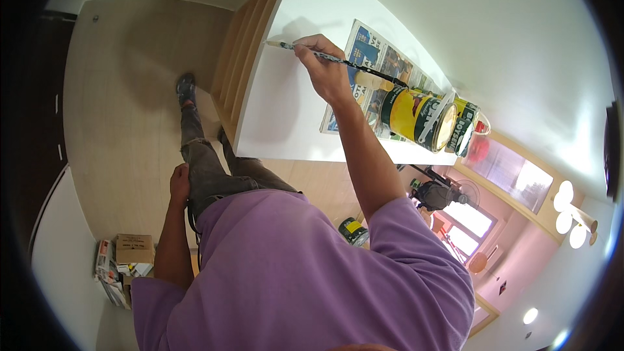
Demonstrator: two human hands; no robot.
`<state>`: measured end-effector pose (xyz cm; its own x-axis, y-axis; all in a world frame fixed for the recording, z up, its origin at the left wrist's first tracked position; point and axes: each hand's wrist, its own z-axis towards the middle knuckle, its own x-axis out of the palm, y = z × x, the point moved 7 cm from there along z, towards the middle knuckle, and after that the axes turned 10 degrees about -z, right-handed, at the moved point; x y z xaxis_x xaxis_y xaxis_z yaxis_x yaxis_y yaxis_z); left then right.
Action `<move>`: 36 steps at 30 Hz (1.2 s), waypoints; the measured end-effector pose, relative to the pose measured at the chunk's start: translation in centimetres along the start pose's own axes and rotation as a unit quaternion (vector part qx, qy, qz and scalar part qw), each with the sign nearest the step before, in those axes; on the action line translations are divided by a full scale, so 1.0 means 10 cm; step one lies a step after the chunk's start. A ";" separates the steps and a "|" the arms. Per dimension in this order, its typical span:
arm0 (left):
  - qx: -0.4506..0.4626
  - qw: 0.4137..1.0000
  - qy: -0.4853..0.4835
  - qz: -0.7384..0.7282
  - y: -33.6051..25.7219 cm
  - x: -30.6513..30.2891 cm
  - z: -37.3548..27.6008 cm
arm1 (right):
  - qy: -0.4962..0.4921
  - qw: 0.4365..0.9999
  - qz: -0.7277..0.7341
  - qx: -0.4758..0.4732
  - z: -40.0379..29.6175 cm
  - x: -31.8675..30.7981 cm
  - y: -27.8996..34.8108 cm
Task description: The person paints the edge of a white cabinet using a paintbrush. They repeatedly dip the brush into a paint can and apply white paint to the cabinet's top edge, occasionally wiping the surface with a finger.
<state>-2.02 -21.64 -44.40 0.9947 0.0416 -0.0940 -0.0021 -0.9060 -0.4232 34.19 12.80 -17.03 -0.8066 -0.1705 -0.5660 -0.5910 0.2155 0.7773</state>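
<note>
My right hand [319, 66] grips a thin, paint-marked paintbrush [360, 67] between thumb and fingers. Its pale bristles are at the far left edge of a white panel top [273, 107]; whether they touch it I cannot tell. Beyond the hand, newspaper [363, 48] lies on the white top, under a yellow and green paint can [414, 114]. A second such can [465, 124] stands close beside it. A pale yellowish object [373, 81] sits near the first can. My left hand [180, 183] hangs beside my thigh, its fingers partly hidden.
Wooden slats or shelves [248, 53] form the white-topped unit's side. Another paint can [353, 231] stands on the floor at my right. A cardboard box [134, 248] and papers are by the wall at lower left. A fan [460, 197] stands farther off at right.
</note>
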 end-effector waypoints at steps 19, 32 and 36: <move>-0.001 1.000 0.002 -0.017 0.06 -0.01 0.00 | 0.041 0.999 0.017 -0.009 -0.04 0.02 -0.05; 0.033 0.999 -0.002 0.009 -0.25 0.06 -0.08 | 0.032 0.943 0.317 0.091 -0.21 0.00 -0.38; 0.260 0.966 0.016 -0.007 -1.32 0.48 -0.17 | -0.003 0.841 0.525 0.132 -0.35 0.07 -0.79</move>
<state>2.91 -10.19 -37.76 0.9977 0.0309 -0.0606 -0.0320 -0.5716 -0.8199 38.32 7.62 -22.61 -0.8843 0.2524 0.3929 0.4667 0.4492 0.7618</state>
